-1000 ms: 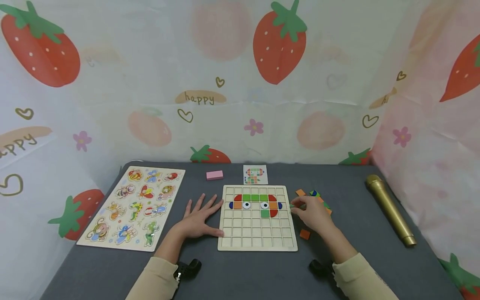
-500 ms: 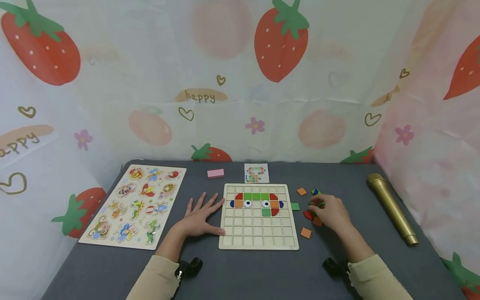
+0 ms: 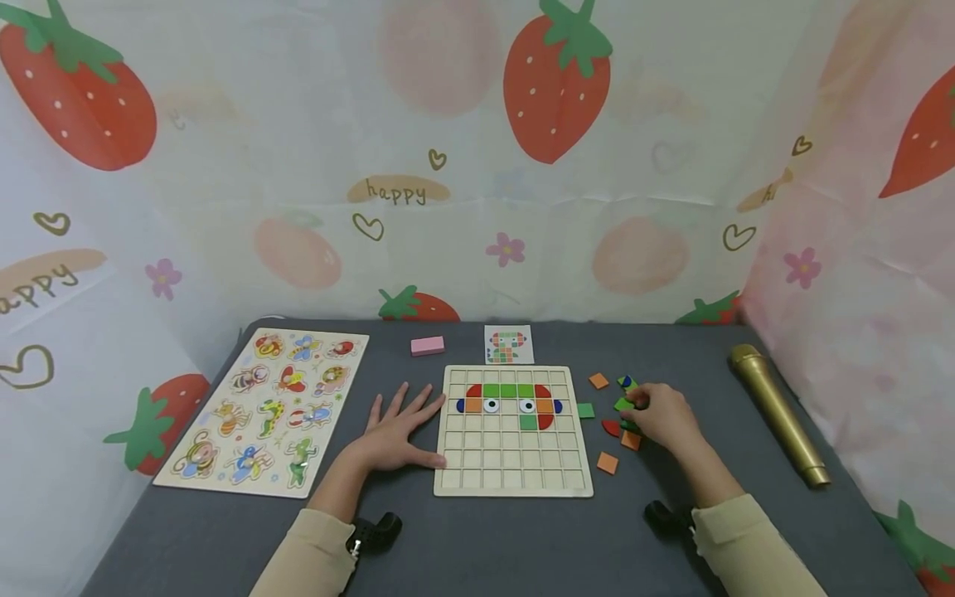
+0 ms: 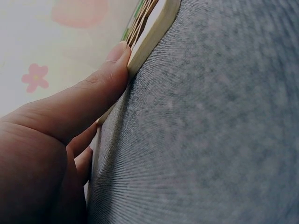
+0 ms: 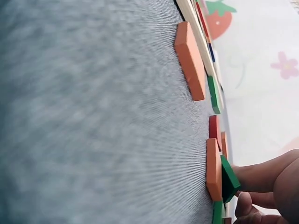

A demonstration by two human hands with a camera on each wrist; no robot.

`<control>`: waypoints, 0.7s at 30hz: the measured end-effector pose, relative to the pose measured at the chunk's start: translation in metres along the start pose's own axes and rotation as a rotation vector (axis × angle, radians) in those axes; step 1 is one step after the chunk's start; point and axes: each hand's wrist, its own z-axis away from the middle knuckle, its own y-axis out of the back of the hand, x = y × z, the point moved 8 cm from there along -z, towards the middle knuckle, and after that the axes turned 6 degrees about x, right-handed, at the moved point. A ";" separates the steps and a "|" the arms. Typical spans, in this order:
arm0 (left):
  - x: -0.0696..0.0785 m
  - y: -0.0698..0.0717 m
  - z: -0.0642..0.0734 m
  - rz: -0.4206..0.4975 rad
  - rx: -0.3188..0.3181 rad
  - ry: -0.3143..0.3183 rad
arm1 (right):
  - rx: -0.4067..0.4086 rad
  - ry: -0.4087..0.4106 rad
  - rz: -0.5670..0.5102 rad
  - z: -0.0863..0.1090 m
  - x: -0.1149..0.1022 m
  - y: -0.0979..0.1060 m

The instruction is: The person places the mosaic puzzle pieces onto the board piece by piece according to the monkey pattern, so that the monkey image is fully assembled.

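On a grey table (image 3: pixel 492 547), left hand (image 3: pixel 395 439) spread, thumb (image 4: pixel 96 88) touching grid board (image 3: pixel 515 464), right hand (image 3: pixel 664 419) at tiles (image 3: pixel 630 441), any pinch unclear, only right wrist view showing 1 green tile (image 5: pixel 230 179) tilted.

Table (image 3: pixel 515 543), dark grey and fabric-textured, spanning the lower half of the head view. At left, a puzzle board (image 3: pixel 249 400) bearing coloured insect figures lies aslant. At centre lies a pale grid board (image 3: pixel 511 462), with a small printed card (image 3: pixel 509 345) just above it and a pink block (image 3: pixel 428 347) to the card's left. Right of centre, loose tiles are scattered: orange (image 3: pixel 608 463), red (image 3: pixel 611 427) and green (image 3: pixel 585 410). Toward the right edge lies a gold microphone (image 3: pixel 778 414), its head toward the top of the frame.
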 end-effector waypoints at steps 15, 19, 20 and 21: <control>-0.002 0.000 0.001 0.011 -0.001 -0.004 | -0.032 0.113 -0.081 -0.002 -0.025 0.004; -0.002 0.001 0.001 0.006 0.000 -0.004 | -0.020 0.138 -0.155 0.004 -0.044 0.005; -0.002 0.000 0.001 0.004 0.000 -0.003 | -0.025 0.148 -0.164 0.005 -0.049 0.004; -0.002 0.000 0.000 0.003 0.000 -0.004 | -0.031 0.160 -0.174 0.007 -0.055 0.003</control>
